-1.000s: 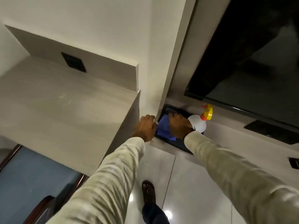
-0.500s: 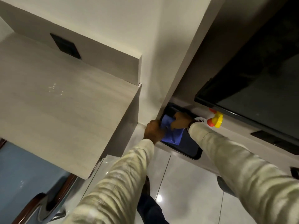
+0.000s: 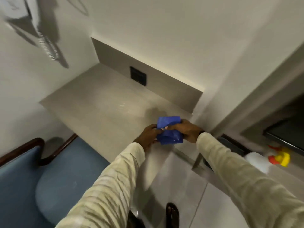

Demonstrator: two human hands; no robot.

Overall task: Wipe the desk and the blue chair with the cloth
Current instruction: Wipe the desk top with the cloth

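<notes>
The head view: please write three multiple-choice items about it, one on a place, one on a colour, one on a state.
1. Where is the chair?
A. left of the desk
B. on top of the desk
C. under the black screen

2. What colour is the cloth?
A. red
B. blue
C. white

3. How is the cloth held?
A. by the left hand only
B. by no hand, it lies flat
C. by both hands, bunched

Key: 1 A, the seat shows at lower left beside the desk. 2 B, it is plainly blue. 3 C, the left hand and right hand grip it from each side.
</notes>
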